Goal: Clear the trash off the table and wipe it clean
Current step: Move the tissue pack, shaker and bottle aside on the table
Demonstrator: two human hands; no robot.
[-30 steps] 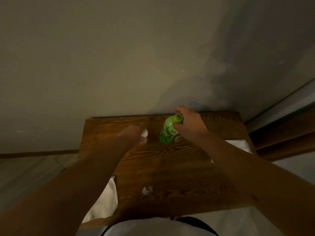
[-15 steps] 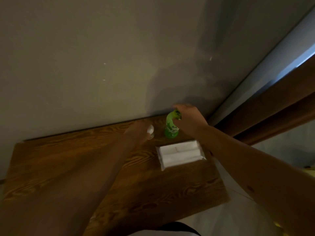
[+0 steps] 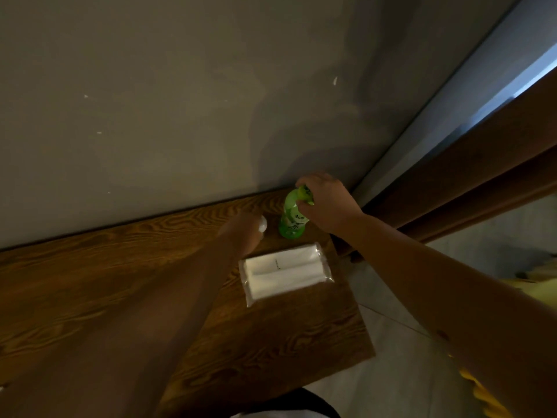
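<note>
Trash comes first: green bottle (image 3: 291, 217) stands upright at the bench's (image 3: 90, 285) far right corner, near the wall (image 3: 180, 101), my right hand (image 3: 327, 203) curled round its neck and cap. My left hand (image 3: 245, 230) closes on a small white scrap (image 3: 262, 225) just beside it. I judge clearing as under way and wiping not begun; the tissue pack (image 3: 286, 271) lies flat nearby, unopened. The wall blocks the far side, so I see open room only toward me and off the right edge.

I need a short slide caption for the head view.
Right hand grips green bottle beside tissue pack on wooden table.
</note>
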